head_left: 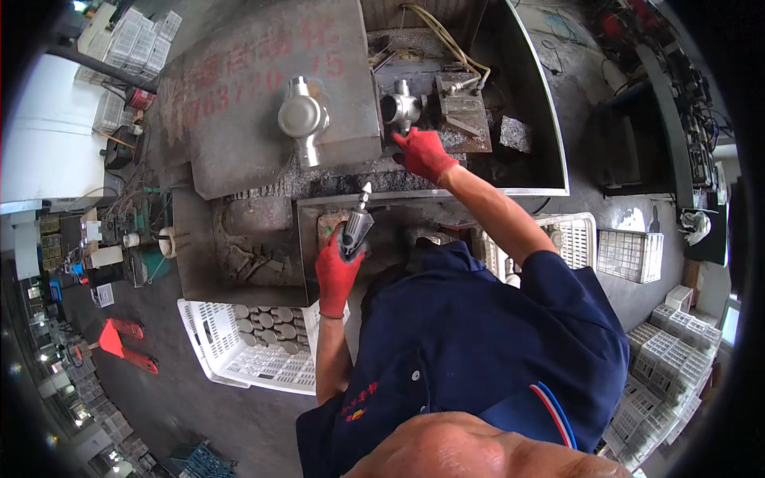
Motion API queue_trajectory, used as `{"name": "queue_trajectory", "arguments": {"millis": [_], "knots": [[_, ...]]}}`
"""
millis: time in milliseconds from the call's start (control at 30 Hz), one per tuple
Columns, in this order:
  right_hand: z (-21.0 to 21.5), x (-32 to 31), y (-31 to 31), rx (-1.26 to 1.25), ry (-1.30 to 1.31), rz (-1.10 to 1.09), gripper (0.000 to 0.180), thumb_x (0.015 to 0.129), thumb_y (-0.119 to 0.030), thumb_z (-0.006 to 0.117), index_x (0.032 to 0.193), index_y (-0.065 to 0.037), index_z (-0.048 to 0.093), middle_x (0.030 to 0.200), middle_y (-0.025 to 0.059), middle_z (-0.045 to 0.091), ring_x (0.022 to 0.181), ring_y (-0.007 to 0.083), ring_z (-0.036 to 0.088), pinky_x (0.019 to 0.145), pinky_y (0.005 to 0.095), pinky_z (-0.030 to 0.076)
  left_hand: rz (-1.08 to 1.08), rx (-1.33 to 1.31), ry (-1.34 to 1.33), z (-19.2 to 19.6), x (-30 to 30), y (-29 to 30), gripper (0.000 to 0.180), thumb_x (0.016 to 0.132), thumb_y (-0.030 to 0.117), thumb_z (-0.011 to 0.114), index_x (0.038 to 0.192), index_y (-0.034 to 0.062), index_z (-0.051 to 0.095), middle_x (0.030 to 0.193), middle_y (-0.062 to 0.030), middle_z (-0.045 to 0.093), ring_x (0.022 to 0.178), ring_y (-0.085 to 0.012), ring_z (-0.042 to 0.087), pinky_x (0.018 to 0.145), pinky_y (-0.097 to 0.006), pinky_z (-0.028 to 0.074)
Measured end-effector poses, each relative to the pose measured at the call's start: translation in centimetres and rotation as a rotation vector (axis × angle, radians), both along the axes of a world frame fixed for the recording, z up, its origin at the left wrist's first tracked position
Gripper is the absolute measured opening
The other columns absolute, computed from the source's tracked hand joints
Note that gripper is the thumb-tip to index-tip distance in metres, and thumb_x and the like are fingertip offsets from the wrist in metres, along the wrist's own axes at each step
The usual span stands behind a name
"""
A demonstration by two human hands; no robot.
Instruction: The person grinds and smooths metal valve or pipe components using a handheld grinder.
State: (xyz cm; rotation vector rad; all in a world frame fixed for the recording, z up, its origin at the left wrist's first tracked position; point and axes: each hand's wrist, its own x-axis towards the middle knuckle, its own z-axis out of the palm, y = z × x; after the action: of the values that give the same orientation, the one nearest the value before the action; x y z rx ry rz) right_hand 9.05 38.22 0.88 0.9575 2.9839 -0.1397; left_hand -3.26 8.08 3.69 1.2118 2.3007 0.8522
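Note:
My left hand (338,275), in a red glove, is closed around a grey hand tool (358,228) with a cone-shaped metal tip pointing away from me. My right hand (426,154), gloved in red too, has its fingers closed on the near neck of a silver metal valve body (402,107). That valve body has a round dark opening on its left side and sits inside the metal work box. Left of it, a second valve body (302,119) with a round face rests on a grey metal cover plate (239,131). The tool's tip is apart from both.
Right of the held valve body is a metal fixture block (464,119) with hoses (446,36). Metal chips litter the box, whose rim (478,193) runs before me. Below left, a white crate (271,369) holds several metal parts. Another white crate (575,239) stands right.

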Motion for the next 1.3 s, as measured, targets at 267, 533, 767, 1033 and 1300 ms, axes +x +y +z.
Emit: {"name": "queue_trajectory", "arguments": {"millis": [267,533,767,1033,1300], "knots": [[-0.7,-1.2,2.2,0.017,0.042,-0.022,0.041,0.086,-0.047,0.064,0.111,-0.014,0.062,0.085,0.0173,0.067,0.077,0.0340,0.068,0.061,0.0454,0.051,0.054,-0.105,-0.056,-2.8,1.7,-3.7,0.069,0.075,0.028,0.081,0.136,0.0118,0.054,0.110,-0.0182,0.069,0.099,-0.0382,0.066,0.083,-0.045,0.053],[3.8,4.5,-1.0,-0.066,0.353,-0.132,0.039,0.085,-0.039,0.067,0.113,-0.013,0.060,0.079,0.0147,0.068,0.076,0.0343,0.068,0.064,0.0447,0.052,-0.009,-0.189,-0.038,-3.6,1.9,-4.9,0.066,0.076,0.031,0.080,0.134,0.0099,0.057,0.107,-0.0186,0.070,0.097,-0.0378,0.067,0.081,-0.047,0.054],[5.5,15.1,-3.4,-0.229,0.531,-0.472,0.039,0.088,-0.034,0.067,0.119,-0.012,0.055,0.088,0.0181,0.070,0.084,0.0378,0.068,0.070,0.0470,0.052,-0.040,-0.120,-0.061,-4.4,1.7,-6.2,0.074,0.073,0.030,0.082,0.137,0.0074,0.053,0.100,-0.0220,0.068,0.091,-0.0394,0.067,0.078,-0.048,0.053],[1.0,26.7,4.6,-0.779,1.135,-1.016,0.035,0.099,-0.038,0.054,0.094,-0.006,0.066,0.080,0.0007,0.065,0.066,0.0101,0.058,0.054,0.0293,0.045,-0.115,-0.170,-0.071,-5.4,3.1,-5.1,0.075,0.073,0.033,0.083,0.135,0.0044,0.053,0.108,-0.0234,0.067,0.098,-0.0389,0.065,0.085,-0.046,0.051],[-6.7,28.7,11.0,-0.128,0.734,-0.173,0.009,0.092,-0.017,0.058,0.090,-0.009,0.063,0.074,0.0025,0.064,0.069,0.0145,0.061,0.057,0.0292,0.045,-0.122,-0.243,-0.022,-5.4,5.1,-4.3,0.076,0.072,0.034,0.084,0.136,0.0058,0.054,0.109,-0.0230,0.067,0.100,-0.0388,0.065,0.086,-0.046,0.051]]}}
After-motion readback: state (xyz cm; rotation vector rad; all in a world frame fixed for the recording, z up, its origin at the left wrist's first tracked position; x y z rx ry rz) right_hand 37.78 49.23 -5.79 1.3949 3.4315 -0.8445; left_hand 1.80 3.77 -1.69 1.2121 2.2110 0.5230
